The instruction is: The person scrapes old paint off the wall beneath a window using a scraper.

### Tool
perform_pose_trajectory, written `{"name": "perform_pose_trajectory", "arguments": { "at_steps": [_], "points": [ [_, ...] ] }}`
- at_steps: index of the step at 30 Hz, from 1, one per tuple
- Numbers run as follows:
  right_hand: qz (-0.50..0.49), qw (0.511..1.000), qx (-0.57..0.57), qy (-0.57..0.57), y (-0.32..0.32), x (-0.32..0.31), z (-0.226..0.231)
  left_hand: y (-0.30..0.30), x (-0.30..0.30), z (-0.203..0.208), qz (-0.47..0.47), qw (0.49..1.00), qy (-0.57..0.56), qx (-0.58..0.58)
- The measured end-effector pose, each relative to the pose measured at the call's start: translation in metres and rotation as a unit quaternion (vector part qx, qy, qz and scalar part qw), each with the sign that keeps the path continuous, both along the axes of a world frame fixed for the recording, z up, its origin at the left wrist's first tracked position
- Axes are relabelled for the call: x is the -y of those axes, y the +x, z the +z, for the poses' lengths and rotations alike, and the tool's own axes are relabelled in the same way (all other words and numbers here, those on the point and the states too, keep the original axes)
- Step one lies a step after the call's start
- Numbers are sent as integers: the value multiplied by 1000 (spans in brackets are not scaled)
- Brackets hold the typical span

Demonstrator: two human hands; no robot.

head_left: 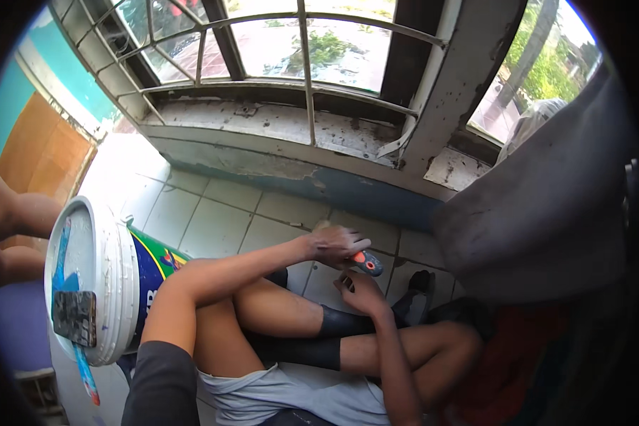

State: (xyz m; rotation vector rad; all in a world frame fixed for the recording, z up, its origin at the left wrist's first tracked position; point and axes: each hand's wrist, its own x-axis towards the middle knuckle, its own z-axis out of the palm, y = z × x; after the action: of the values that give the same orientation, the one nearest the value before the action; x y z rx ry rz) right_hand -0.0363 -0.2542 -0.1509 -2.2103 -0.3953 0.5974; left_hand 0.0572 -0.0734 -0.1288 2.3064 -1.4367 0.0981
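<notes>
In front of my crossed legs, my left hand [331,243] is closed around a tool with a dark grey and orange handle [369,263]. The rounded handle end, with a red-ringed hole, points right; the tool's working end is hidden by my fingers. Just below the handle is my right hand [362,292], fingers curled inward. Whether anything lies between those fingers does not show. My left forearm passes over my raised knee. Black socks [344,321] and a dark sandal [420,287] are on my legs and foot beside the hands.
At left, a large white lidded bucket [124,277] carries a black phone [74,317] and a blue-streaked stick [85,373]. Another person's bare legs [25,216] are beyond it. A barred window [305,78] rises over the white tiled floor [216,220]. Grey cloth [539,206] hangs at right.
</notes>
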Motion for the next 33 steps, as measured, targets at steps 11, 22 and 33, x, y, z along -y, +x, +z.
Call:
{"name": "perform_pose_trajectory", "arguments": {
  "at_steps": [11, 22, 33],
  "points": [
    [22, 1000, 11, -9, -8, 10, 0, -17, 33, 38, 104, 884, -195, -413],
    [25, 999, -28, -39, -8, 7, 11, 12, 6, 22, 40, 993, -14, 111],
    [18, 1000, -17, -19, -2, 7, 12, 42, -24, 13, -31, 983, -126, 134]
  ]
}}
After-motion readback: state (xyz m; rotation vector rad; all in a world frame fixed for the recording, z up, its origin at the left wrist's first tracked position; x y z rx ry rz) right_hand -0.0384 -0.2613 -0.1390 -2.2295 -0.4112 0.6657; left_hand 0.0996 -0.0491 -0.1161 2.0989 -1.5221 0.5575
